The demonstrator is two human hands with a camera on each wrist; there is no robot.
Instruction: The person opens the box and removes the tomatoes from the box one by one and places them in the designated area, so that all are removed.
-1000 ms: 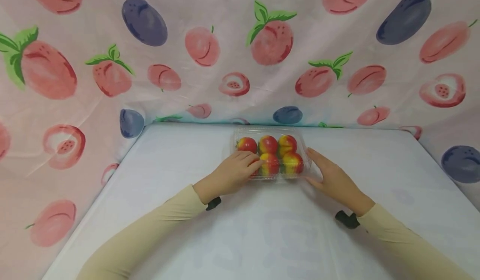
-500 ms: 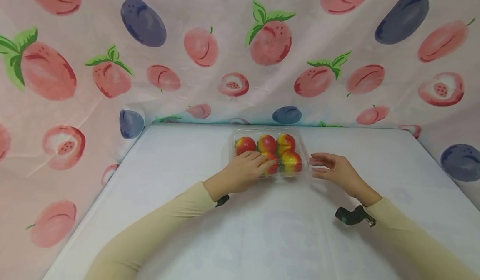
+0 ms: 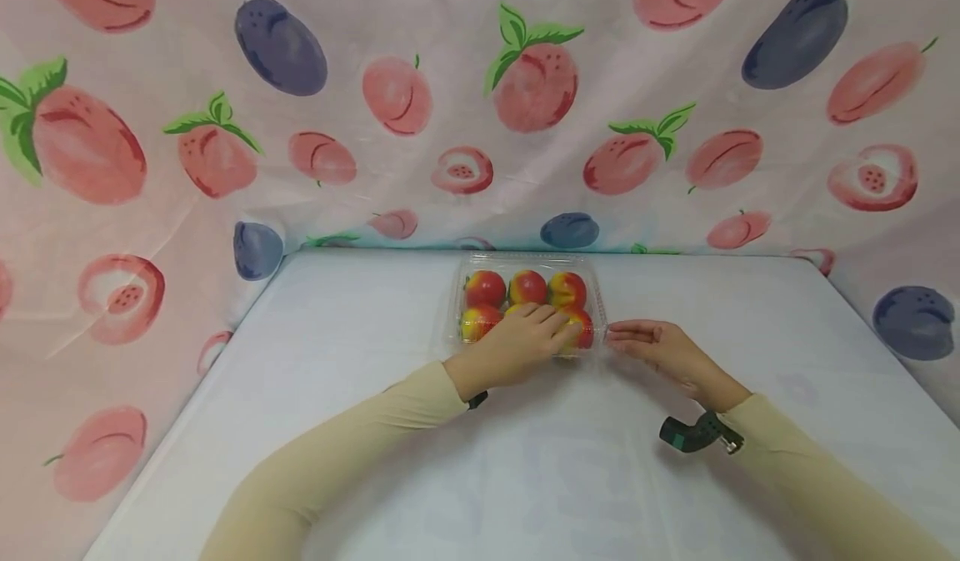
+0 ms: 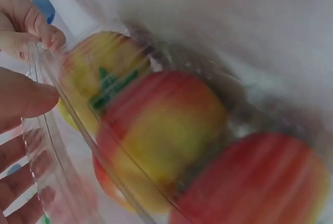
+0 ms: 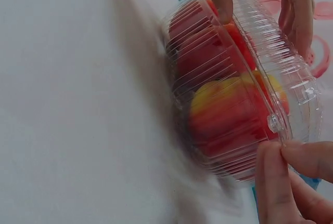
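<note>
— Moved since the earlier head frame: left hand (image 3: pixel 520 346), one, slid rightward along the front of the clear plastic box (image 3: pixel 525 258); right hand (image 3: pixel 667 348), one, brought from just beside the box to its front right corner, fingers drawn together.

— State of each hand?

— Left: thumb against the front rim (image 5: pixel 259 81), fingers bent over the lid (image 5: pixel 285 42), box edge held between. Right: thumb and fingertips all but meeting, a pinch on the rim near a small clear stud (image 5: pixel 274 123).

— Box, location and contents?

— One, hinged type, lid down or nearly so; sits flat on the white desk (image 3: pixel 360 311), near the far edge. Holds six red-and-yellow fruits (image 3: pixel 527 286), two rows of three, front row partly covered by the left hand.

— Risks, for the record?

— Three, by judgement. Slipped pinch: the rim looks thin and smooth, and only a corner of it is held. Creased or cracked plastic: likely if the left hand bears down hard. Skidding or twisting box: likely if the two hands push unevenly.

— Stud fastened?

— Cannot be told.
</note>
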